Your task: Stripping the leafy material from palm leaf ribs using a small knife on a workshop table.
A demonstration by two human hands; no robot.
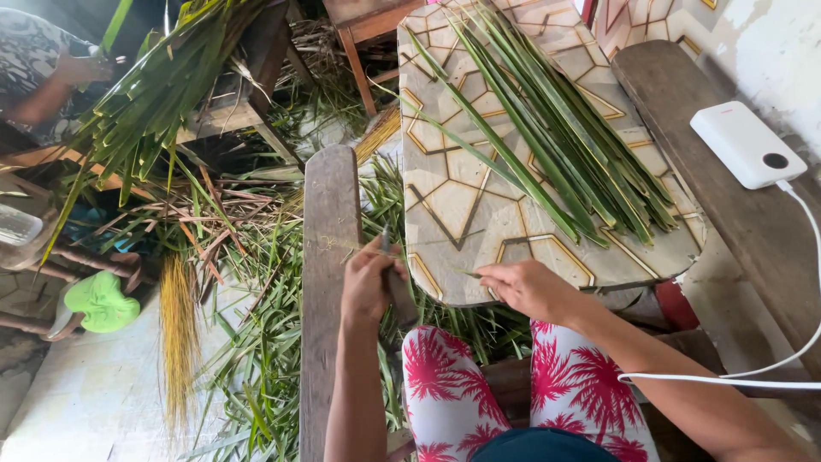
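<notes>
A home craft workspace: palm leaves (556, 128) piled on a patterned table (462, 214), leaf scraps (256, 342) littering the floor.

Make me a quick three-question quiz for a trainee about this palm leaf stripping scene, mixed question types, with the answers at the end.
1. True or false: the pile of green leaf strips lies on the patterned board.
2. Multiple choice: what does the left hand grip? A) a white box B) a slim blade-like tool C) a green cloth
3. Short answer: what does the right hand pinch?

Key
1. True.
2. B, the tool pointing up from the fist; its exact kind is hard to tell.
3. A thin leaf rib, held at the board's near edge.
</notes>
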